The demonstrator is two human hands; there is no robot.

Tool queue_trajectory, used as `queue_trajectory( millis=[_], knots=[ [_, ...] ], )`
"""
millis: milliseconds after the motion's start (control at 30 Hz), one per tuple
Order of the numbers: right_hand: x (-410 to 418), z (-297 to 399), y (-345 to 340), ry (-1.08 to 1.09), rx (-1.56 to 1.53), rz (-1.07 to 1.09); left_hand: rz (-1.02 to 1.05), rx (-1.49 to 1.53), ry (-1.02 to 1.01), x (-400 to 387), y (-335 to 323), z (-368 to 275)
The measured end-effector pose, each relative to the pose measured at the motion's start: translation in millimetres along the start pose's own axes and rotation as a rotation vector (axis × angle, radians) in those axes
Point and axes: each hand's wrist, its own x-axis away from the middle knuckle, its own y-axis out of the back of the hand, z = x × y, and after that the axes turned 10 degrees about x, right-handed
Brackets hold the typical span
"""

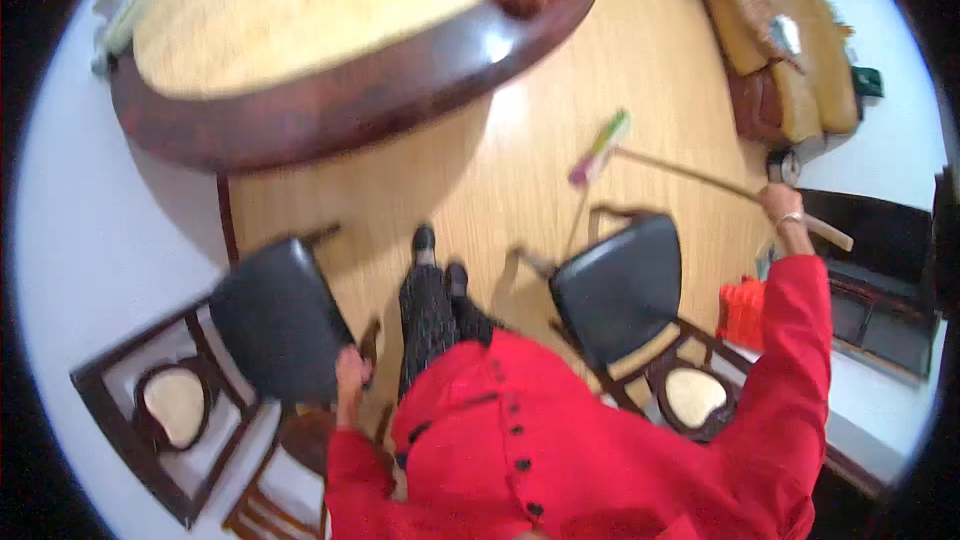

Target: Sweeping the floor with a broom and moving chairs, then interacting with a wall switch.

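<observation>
My right hand (781,204) grips the wooden handle of a broom (690,174) near its upper end, with the arm stretched out to the right. The broom's green and purple head (600,148) is off to the left of that hand, blurred, over the wood floor; whether it touches the floor I cannot tell. My left hand (352,370) is low on the left, at the edge of a chair with a black seat (281,322). Its fingers are blurred, and whether they hold the chair is unclear.
A second black-seated chair (622,285) stands right of my legs. Ahead curves the dark wooden rim of a large table (315,116). At the right are a brown sofa (795,101), a red bag (742,313) and a dark cabinet (862,240).
</observation>
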Motion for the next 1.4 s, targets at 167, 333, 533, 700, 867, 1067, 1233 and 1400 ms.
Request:
queue_trajectory(
  millis=[167, 333, 533, 700, 867, 1067, 1233, 1400],
  knots=[
    [29.5, 6.4, 32.7, -0.110, 0.006, -0.132, -0.020, 1.591, 0.836, 11.0, -16.4, 2.7],
    [80.6, -24.3, 31.2, -0.153, -0.102, -0.190, 0.086, 0.884, 0.197, -52.4, -17.1, 24.8],
    [110.7, 19.0, 31.8, -0.108, -0.368, -0.084, 0.215, 0.776, 0.233, -196.9, 60.7, -82.0],
    [93.3, 80.0, 54.0, 0.026, -0.658, -0.190, 0.329, 0.658, -0.216, -262.0, 120.4, -215.8],
    [28.4, 158.6, 85.0, 0.341, -0.600, -0.249, 0.365, 0.611, -0.522, -291.4, 165.8, -378.6],
    [-58.9, 197.0, 89.0, 0.604, -0.587, -0.442, 0.121, 0.444, -0.607, -373.3, 94.7, -487.5],
    [-114.2, 90.8, 47.7, 0.733, -0.645, -0.328, 0.273, 0.197, -0.317, -437.6, 64.8, -555.6],
    [-144.6, -44.4, -33.8, 0.440, -0.860, -0.454, 0.374, 0.048, -0.370, -470.2, 47.0, -675.8]
  ],
)
